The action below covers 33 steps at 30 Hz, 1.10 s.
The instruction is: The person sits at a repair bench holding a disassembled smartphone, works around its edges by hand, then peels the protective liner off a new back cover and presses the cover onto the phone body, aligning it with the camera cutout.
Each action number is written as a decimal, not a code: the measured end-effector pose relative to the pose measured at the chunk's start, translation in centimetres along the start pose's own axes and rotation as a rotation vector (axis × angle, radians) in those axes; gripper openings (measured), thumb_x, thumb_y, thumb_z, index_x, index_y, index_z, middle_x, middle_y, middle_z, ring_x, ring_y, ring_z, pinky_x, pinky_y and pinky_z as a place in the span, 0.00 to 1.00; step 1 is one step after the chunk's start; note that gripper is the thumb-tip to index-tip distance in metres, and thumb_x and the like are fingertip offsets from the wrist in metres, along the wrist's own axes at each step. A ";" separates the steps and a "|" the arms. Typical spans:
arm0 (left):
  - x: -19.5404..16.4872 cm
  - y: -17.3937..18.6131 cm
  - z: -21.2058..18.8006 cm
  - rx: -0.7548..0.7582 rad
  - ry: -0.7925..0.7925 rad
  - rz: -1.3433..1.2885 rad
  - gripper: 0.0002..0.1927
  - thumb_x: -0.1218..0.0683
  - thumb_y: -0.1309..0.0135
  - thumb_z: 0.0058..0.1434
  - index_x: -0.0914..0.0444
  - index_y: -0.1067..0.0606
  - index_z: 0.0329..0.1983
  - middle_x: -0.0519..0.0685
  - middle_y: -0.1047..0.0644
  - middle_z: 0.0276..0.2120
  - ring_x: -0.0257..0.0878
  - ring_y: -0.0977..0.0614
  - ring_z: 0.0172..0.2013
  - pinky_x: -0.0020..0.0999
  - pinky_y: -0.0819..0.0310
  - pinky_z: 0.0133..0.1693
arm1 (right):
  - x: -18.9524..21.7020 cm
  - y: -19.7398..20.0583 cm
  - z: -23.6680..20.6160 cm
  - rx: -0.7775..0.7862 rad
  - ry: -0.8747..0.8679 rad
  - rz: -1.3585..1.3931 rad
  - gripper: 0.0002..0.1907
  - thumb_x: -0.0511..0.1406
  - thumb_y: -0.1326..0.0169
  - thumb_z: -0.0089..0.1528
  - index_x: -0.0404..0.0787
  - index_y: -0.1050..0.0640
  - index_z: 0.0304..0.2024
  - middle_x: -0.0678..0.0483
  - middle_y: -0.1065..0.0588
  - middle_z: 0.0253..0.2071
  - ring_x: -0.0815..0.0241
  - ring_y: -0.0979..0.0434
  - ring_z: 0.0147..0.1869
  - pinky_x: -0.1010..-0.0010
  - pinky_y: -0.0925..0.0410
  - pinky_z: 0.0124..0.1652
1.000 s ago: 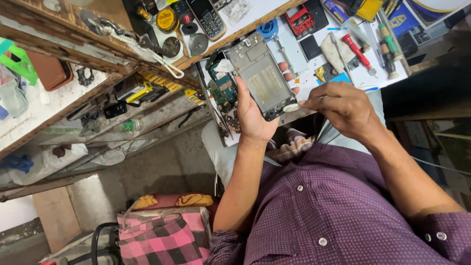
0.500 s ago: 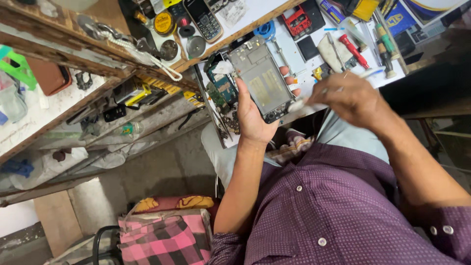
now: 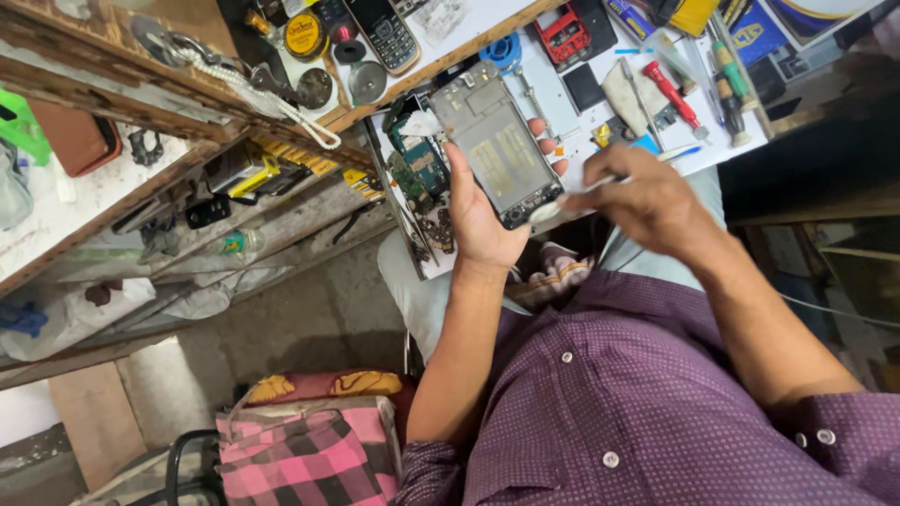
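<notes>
At frame centre we hold an opened phone point(image 3: 502, 155) above the crowded desk point(image 3: 553, 75) edge, with open room only below. Our left hand point(image 3: 483, 220) has fingers clamped around it, bare grey innards showing. Our right hand point(image 3: 647, 197) pinches a thin white tool point(image 3: 562, 201) at its lower corner.

A round tin point(image 3: 306, 37) with a yellow and black label is seen near the desk's point(image 3: 562, 70) far left edge. Beside it a dark keypad phone point(image 3: 382, 30) with a small blank screen is laid. At the far right corner, blue and yellow printed packages point(image 3: 750, 28) are stacked, and yellow and black labelled boxes point(image 3: 246, 171) are kept on the shelf point(image 3: 141, 201) below the desk's left edge.
</notes>
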<state>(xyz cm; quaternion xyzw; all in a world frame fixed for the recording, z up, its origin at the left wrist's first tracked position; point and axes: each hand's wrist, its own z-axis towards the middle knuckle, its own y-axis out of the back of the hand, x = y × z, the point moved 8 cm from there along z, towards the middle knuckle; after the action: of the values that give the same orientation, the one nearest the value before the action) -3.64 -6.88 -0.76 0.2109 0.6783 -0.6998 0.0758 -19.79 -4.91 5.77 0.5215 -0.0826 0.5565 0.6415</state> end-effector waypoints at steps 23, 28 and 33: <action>-2.2 2.2 -0.8 -0.064 -0.004 0.049 0.39 0.30 0.70 0.76 0.60 0.40 0.76 0.61 0.28 0.64 0.54 0.22 0.57 0.55 0.25 0.57 | -10.7 3.5 1.7 -0.218 -0.232 -0.504 0.08 0.27 0.39 0.64 0.38 0.18 0.46 0.46 0.23 0.43 0.45 0.21 0.46 0.57 0.30 0.43; -2.5 2.4 -0.8 -0.064 0.005 0.031 0.37 0.31 0.70 0.77 0.60 0.39 0.75 0.61 0.27 0.63 0.53 0.22 0.56 0.55 0.25 0.56 | -9.5 3.2 3.7 -0.217 -0.104 -0.636 0.06 0.30 0.35 0.64 0.40 0.18 0.43 0.48 0.22 0.43 0.45 0.22 0.49 0.57 0.29 0.45; -2.3 2.5 -0.9 -0.065 -0.018 0.067 0.36 0.33 0.68 0.79 0.62 0.38 0.75 0.61 0.27 0.63 0.52 0.22 0.58 0.54 0.26 0.57 | -5.4 1.9 3.6 -0.213 -0.099 -0.348 0.10 0.28 0.39 0.65 0.40 0.18 0.49 0.48 0.22 0.48 0.45 0.22 0.52 0.57 0.29 0.50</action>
<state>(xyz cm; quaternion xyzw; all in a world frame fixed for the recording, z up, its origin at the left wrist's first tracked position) -0.47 -6.61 -2.12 0.2244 0.6925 -0.6764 0.1120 -21.59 -11.36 4.81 0.4839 -0.0813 0.3991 0.7746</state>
